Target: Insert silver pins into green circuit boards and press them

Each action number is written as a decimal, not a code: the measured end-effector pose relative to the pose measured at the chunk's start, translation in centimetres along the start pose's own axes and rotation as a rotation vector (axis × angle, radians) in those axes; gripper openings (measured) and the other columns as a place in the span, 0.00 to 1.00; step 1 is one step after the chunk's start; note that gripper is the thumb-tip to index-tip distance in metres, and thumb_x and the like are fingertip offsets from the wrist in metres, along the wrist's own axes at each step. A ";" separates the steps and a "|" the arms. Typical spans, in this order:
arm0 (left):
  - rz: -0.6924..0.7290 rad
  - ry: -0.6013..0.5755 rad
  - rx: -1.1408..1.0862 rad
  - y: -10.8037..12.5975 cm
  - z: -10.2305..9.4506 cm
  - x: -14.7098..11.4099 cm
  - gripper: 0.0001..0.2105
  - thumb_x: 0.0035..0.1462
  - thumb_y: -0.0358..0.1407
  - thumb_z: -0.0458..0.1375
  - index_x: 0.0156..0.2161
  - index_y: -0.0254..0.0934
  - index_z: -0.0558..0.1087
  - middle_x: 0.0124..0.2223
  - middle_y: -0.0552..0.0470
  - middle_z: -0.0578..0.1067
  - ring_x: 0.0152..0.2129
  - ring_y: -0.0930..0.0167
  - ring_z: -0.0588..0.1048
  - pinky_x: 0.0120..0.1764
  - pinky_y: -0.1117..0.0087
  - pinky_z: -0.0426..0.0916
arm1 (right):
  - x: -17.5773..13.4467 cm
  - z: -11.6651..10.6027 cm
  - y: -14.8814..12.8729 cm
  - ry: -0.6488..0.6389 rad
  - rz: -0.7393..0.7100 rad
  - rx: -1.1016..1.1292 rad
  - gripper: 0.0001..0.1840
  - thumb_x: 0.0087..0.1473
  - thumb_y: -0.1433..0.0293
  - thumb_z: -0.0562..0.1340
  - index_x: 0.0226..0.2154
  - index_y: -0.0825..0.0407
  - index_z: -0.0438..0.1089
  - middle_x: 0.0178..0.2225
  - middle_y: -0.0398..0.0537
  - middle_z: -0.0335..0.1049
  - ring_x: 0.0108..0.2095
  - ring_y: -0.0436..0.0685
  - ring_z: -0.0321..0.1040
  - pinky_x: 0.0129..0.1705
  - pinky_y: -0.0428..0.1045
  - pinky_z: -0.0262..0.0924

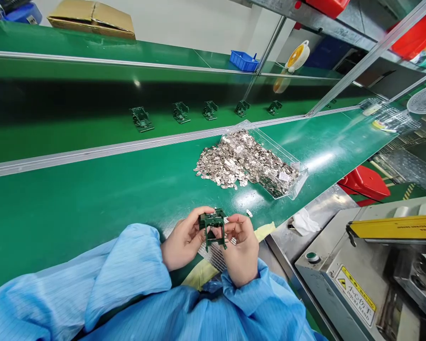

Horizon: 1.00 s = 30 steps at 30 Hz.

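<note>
A dark green plastic frame (215, 219) with an open middle is held up over the front edge of the green bench. My left hand (184, 239) grips its left side between thumb and fingers. On the other side, my right hand (240, 244) has its fingers bent against the frame; whether a small part is pinched in them is hidden. Beyond my hands lies a heap of small silvery metal pieces (216, 163), spilling from a clear plastic tray (298, 187) tipped on its side. One loose metal piece (249, 213) rests near my right hand.
Several similar green frames (142, 119) stand in a row on the belt (102, 135) behind a metal rail (156, 142). At the right is a machine with a warning label (355, 293) and a green button (312, 257). A red stool (365, 183) and a blue bin (244, 61) are farther off.
</note>
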<state>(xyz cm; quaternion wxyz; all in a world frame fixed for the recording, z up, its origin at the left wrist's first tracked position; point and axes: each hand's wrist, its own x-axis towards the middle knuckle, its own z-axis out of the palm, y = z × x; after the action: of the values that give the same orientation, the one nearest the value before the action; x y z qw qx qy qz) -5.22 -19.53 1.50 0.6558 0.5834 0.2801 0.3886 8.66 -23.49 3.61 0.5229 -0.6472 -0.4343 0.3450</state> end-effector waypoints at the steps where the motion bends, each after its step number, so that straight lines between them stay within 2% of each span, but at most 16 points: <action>1: -0.005 0.010 -0.008 0.1 0.1 0.0 0.16 0.63 0.37 0.53 0.54 0.38 0.60 0.41 0.48 0.73 0.37 0.70 0.74 0.40 0.74 0.68 | -0.1 0.0 0.0 0.004 -0.008 -0.004 0.17 0.47 0.66 0.66 0.38 0.49 0.61 0.23 0.40 0.70 0.23 0.51 0.60 0.27 0.47 0.56; 6: -0.031 0.067 -0.093 0.5 0.6 0.1 0.16 0.61 0.37 0.55 0.53 0.38 0.61 0.41 0.48 0.73 0.38 0.71 0.74 0.42 0.73 0.69 | -0.4 0.0 0.1 0.026 -0.033 -0.008 0.17 0.49 0.68 0.65 0.41 0.49 0.62 0.26 0.41 0.71 0.26 0.52 0.62 0.31 0.48 0.57; 12: -0.070 0.141 -0.118 0.6 0.9 0.2 0.17 0.58 0.36 0.58 0.51 0.36 0.62 0.37 0.50 0.72 0.33 0.71 0.73 0.37 0.73 0.69 | -0.5 0.5 0.8 0.063 -0.044 0.032 0.18 0.48 0.69 0.66 0.42 0.49 0.61 0.27 0.41 0.70 0.28 0.53 0.62 0.34 0.49 0.57; 17: -0.080 0.200 -0.087 0.8 0.9 0.3 0.16 0.55 0.31 0.58 0.48 0.36 0.64 0.37 0.51 0.72 0.33 0.73 0.72 0.37 0.75 0.68 | -0.7 1.0 1.0 0.051 -0.059 0.059 0.18 0.49 0.71 0.65 0.42 0.49 0.61 0.28 0.41 0.68 0.30 0.53 0.63 0.36 0.50 0.58; 24: -0.074 0.201 -0.067 0.8 0.8 0.5 0.16 0.51 0.28 0.58 0.46 0.36 0.66 0.39 0.49 0.73 0.36 0.71 0.73 0.40 0.74 0.69 | -0.6 1.6 0.8 0.109 0.028 0.236 0.22 0.46 0.70 0.67 0.43 0.49 0.61 0.36 0.46 0.65 0.35 0.54 0.66 0.32 0.47 0.63; 30: -0.109 0.199 -0.082 0.9 0.6 0.6 0.16 0.49 0.29 0.60 0.46 0.36 0.66 0.39 0.49 0.73 0.35 0.70 0.74 0.38 0.73 0.70 | -0.3 1.4 1.1 -0.002 0.121 0.382 0.19 0.45 0.68 0.67 0.40 0.50 0.62 0.34 0.47 0.68 0.35 0.56 0.67 0.36 0.51 0.67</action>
<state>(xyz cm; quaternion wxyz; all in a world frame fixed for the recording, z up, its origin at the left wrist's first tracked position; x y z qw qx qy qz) -4.54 -19.34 2.59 0.6681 0.4985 0.3590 0.4197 7.50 -23.37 2.25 0.6140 -0.5607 -0.3220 0.4526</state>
